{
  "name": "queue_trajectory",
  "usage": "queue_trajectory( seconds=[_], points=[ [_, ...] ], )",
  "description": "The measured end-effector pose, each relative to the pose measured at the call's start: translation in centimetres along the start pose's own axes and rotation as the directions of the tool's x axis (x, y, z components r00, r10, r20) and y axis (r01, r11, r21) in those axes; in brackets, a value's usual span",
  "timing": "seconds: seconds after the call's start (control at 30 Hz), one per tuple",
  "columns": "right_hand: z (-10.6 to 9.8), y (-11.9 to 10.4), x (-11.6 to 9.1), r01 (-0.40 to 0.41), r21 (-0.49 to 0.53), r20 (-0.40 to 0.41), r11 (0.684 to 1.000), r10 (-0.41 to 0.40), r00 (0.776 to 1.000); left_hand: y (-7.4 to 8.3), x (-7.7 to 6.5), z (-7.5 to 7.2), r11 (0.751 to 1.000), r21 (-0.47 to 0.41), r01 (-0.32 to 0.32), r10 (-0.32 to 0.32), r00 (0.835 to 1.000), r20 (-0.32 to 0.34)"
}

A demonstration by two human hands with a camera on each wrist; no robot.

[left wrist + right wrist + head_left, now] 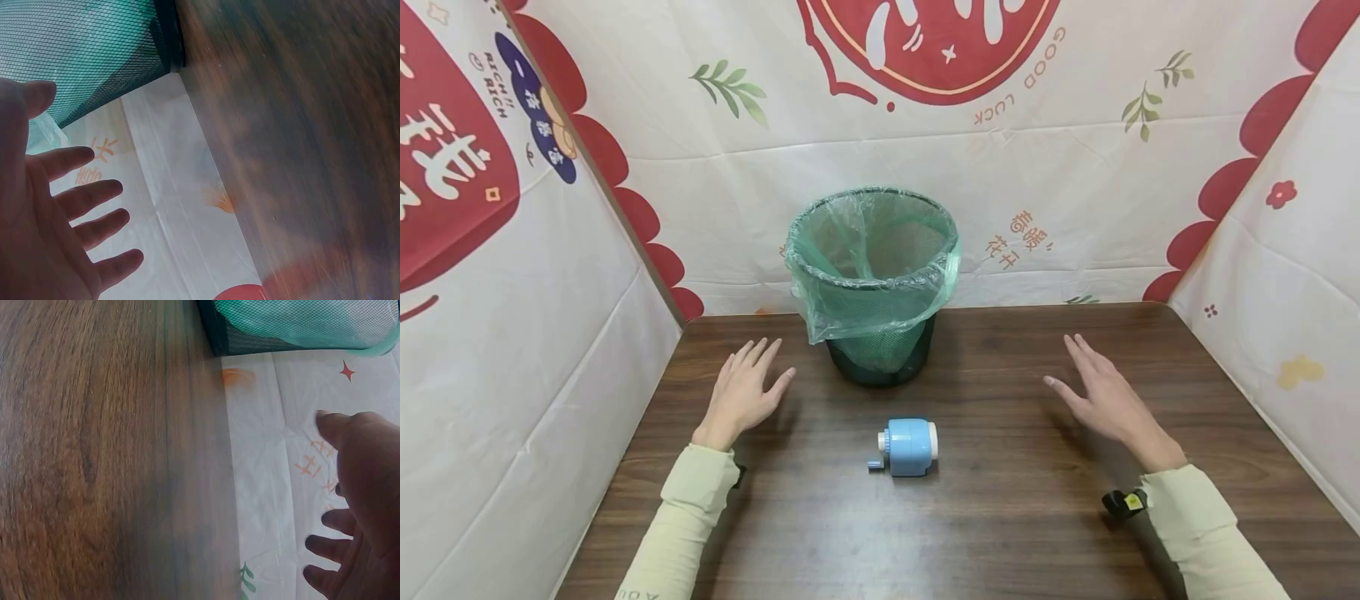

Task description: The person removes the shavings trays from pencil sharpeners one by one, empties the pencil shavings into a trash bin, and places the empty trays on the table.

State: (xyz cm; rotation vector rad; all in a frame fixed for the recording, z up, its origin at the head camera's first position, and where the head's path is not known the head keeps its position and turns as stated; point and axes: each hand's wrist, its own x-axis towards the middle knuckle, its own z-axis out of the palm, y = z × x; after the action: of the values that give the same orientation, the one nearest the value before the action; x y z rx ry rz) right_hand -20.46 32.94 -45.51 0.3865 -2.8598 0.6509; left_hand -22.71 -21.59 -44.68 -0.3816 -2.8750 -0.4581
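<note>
A light blue pencil sharpener (910,448) with a small crank on its left side and a white end on its right lies on the brown wooden table (820,533). Behind it stands a dark mesh wastebasket (880,358), lined with a green plastic bag (857,308) folded over the rim. To the left of both, my left hand (741,396) hovers over the table with fingers spread and nothing in it. On the other side my right hand (1108,400) is held over the table, fingers extended and thumb apart, also holding nothing.
A white printed cloth (1000,167) hangs behind the table, close to the wastebasket. More cloth panels border the left (550,375) and right (1285,292) sides. Black straps sit at both wrists; the right one (1123,503) carries a yellow label.
</note>
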Motion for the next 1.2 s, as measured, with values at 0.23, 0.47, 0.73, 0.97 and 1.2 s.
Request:
queue_trajectory(
  seconds=[0.23,0.47,0.73,0.97,1.2],
  points=[
    [0.1,-0.6,-0.1,0.053,0.032,0.001,0.998,-0.053,0.999,0.5,-0.2,0.3,0.998,-0.029,-0.062,0.061,0.998,-0.035],
    [0.1,-1.5,-0.3,0.073,0.042,-0.013,0.996,-0.072,0.997,1.2,-0.5,0.3,0.994,-0.064,-0.090,0.087,0.995,-0.047],
    [0.6,-2.0,-0.3,0.105,0.032,-0.045,0.994,-0.104,0.994,1.5,-0.6,0.6,0.991,-0.090,-0.101,0.098,0.994,-0.040],
    [0.7,-2.2,-0.3,0.120,0.036,-0.046,0.992,-0.119,0.992,1.9,-0.7,0.7,0.990,-0.100,-0.101,0.099,0.995,-0.028],
    [0.8,-2.8,-0.4,0.123,0.056,-0.019,0.991,-0.122,0.992,2.4,-0.9,0.7,0.988,-0.118,-0.104,0.101,0.994,-0.031]
  ],
)
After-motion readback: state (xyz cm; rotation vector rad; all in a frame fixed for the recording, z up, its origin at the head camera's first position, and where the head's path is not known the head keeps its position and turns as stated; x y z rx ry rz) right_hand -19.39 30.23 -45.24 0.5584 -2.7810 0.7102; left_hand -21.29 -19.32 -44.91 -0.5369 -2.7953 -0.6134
